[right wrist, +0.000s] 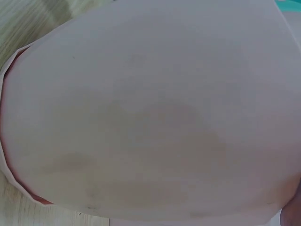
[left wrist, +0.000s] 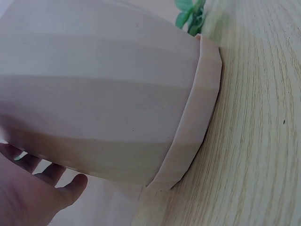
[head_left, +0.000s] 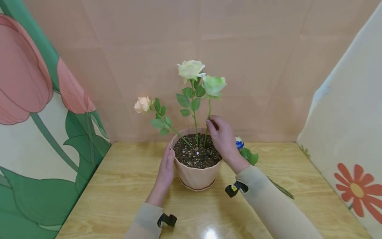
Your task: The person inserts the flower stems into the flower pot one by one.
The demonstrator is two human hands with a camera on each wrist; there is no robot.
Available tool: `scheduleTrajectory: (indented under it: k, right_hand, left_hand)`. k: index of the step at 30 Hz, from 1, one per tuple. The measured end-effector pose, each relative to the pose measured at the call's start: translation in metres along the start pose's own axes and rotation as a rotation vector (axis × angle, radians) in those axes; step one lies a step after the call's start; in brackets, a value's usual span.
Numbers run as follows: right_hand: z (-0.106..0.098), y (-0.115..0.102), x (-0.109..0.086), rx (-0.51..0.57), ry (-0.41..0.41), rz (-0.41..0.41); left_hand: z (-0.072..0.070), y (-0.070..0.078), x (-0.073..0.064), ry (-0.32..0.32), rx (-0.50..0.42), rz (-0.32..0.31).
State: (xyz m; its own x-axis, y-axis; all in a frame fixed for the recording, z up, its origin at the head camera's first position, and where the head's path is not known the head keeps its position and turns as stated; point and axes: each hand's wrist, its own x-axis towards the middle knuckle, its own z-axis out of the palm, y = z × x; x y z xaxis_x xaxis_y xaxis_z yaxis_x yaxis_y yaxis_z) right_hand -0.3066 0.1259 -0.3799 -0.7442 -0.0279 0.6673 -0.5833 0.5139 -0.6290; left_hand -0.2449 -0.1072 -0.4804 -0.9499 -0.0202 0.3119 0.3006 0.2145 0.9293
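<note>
A pink faceted flowerpot (head_left: 197, 177) full of dark soil (head_left: 186, 158) stands on its saucer (left wrist: 200, 113). My right hand (head_left: 222, 134) pinches the stem of a pale green rose (head_left: 214, 86) over the pot's right side; the stem's lower end meets the soil. Against the pot's left wall rests my left hand (head_left: 166, 167), fingers extended along it. A cream rose (head_left: 191, 69) rises upright from the middle of the soil, and a peach rose (head_left: 142, 105) leans out to the left. In the right wrist view the pot wall (right wrist: 150, 103) fills most of the picture.
On the wooden table (head_left: 119, 186), right of the pot and partly behind my right arm, lie a blue rose (head_left: 239, 144) and green leaves (head_left: 250, 156), with stems (head_left: 282, 188) reaching toward the front right. A pink backdrop (head_left: 253, 66) closes off the back; printed flower panels flank both sides.
</note>
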Motion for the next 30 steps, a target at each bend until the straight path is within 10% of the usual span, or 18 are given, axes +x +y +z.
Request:
scheduleTrajectory:
  k: [30]
  right_hand:
    - [0.0048,0.0081,-0.0069,0.006,-0.011,0.016]
  left_hand:
    - [0.0011,0.0013,-0.0019,-0.003,-0.005,0.013]
